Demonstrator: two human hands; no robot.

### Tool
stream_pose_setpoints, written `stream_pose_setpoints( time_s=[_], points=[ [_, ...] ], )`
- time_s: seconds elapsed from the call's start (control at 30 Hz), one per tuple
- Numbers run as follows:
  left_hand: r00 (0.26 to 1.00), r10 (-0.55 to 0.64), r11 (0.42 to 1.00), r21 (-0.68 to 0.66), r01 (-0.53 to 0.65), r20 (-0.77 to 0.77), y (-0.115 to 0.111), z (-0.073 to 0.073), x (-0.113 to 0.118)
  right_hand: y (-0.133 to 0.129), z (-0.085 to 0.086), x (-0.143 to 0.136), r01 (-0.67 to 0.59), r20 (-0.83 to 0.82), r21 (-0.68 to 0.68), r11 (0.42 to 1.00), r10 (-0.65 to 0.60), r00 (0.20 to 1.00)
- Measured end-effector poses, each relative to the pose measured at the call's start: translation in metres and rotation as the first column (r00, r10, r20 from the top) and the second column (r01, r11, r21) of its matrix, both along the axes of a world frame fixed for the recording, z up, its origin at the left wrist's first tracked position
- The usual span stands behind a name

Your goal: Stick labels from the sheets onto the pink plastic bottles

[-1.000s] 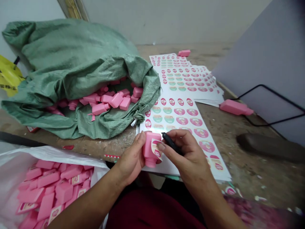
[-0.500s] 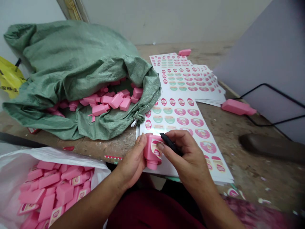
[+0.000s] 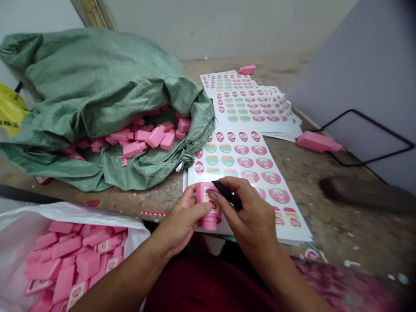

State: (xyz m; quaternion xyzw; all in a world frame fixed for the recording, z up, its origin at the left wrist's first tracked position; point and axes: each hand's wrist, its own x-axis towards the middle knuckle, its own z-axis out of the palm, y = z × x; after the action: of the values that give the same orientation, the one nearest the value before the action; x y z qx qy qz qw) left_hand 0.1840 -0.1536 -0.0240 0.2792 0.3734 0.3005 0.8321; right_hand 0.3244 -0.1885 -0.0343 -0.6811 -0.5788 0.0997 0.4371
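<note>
A small pink plastic bottle [image 3: 209, 222], neck toward me, sits in my left hand [image 3: 183, 221], whose thumb lies on the label at its front. My right hand [image 3: 253, 214] grips a slim black tool [image 3: 229, 195], perhaps a pen or a knife; its kind is not clear. The tool's tip is at the bottle's far end, and my right thumb touches the label [image 3: 211, 201]. Both hands are just over the near edge of a sticker sheet [image 3: 234, 158] printed with pink and green ovals.
A green woven sack [image 3: 107, 78] spills pink bottles at the left. Below it, a white bag [image 3: 138, 236] holds more, some labelled. Behind lie fanned sticker sheets [image 3: 279, 130]. One bottle [image 3: 316, 141] lies by a black wire frame [image 3: 354, 112], another [image 3: 247, 69] at the back.
My left thumb has moved from the bottle's side onto its label, and the bottle has turned slightly. The right hand still holds the black tool. The whole view has shifted a little.
</note>
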Motion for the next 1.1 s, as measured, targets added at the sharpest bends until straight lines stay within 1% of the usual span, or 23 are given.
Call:
stream_pose_setpoints(
  time_s=[0.07,0.1,0.17,0.27,0.33,0.47,0.6,0.7,0.77,0.83,0.9,1.0,1.1],
  points=[
    [1.000,-0.020,0.999,-0.044,0.020,-0.010,-0.001,0.001,-0.002,0.004,-0.006,0.005,0.041,0.020,0.039,0.998,-0.042,0.999],
    [1.000,-0.028,0.998,-0.064,0.027,-0.014,-0.001,0.003,-0.003,0.005,-0.008,0.008,0.062,-0.012,0.037,0.997,-0.062,0.998],
    [0.999,-0.034,0.995,-0.091,0.032,-0.020,-0.003,0.006,-0.004,0.008,-0.011,0.013,0.078,-0.132,-0.010,0.997,-0.078,0.988],
    [0.999,-0.021,0.996,-0.089,0.018,-0.042,-0.005,0.009,-0.007,0.008,-0.013,0.015,0.041,-0.315,-0.059,0.997,-0.058,0.947],
    [0.998,-0.006,0.997,-0.077,0.002,-0.055,-0.006,0.009,-0.008,0.005,-0.014,0.014,0.015,-0.394,-0.063,0.998,-0.039,0.918],
    [0.998,0.043,0.997,-0.064,-0.046,-0.047,-0.005,0.005,-0.012,0.000,-0.015,0.009,-0.036,-0.500,-0.083,0.996,-0.011,0.866],
    [0.994,0.105,0.990,-0.091,-0.107,-0.033,-0.001,0.001,-0.013,-0.007,-0.011,0.005,-0.103,-0.545,-0.089,0.991,0.038,0.838],
    [0.993,0.117,0.989,-0.094,-0.118,-0.024,-0.002,-0.001,-0.014,-0.015,-0.006,0.003,-0.159,-0.504,-0.105,0.982,0.085,0.860],
    [0.992,0.124,0.990,-0.061,-0.125,-0.025,-0.006,-0.001,-0.014,-0.022,-0.004,0.002,-0.206,-0.428,-0.136,0.969,0.130,0.894],
    [0.990,0.140,0.990,-0.007,-0.140,-0.033,-0.011,-0.001,-0.013,-0.028,-0.002,0.002,-0.226,-0.325,-0.173,0.959,0.161,0.932],
    [0.987,0.153,0.987,0.047,-0.151,-0.049,-0.015,-0.002,-0.013,-0.031,-0.001,0.001,-0.193,-0.209,-0.177,0.965,0.155,0.966],
    [0.986,0.150,0.984,0.102,-0.143,-0.068,-0.019,-0.002,-0.012,-0.030,-0.001,0.000,-0.120,-0.052,-0.118,0.986,0.115,0.992],
    [0.987,0.140,0.983,0.127,-0.129,-0.076,-0.021,-0.003,-0.012,-0.029,0.000,0.000,-0.092,0.030,-0.064,0.994,0.094,0.995]
  ],
)
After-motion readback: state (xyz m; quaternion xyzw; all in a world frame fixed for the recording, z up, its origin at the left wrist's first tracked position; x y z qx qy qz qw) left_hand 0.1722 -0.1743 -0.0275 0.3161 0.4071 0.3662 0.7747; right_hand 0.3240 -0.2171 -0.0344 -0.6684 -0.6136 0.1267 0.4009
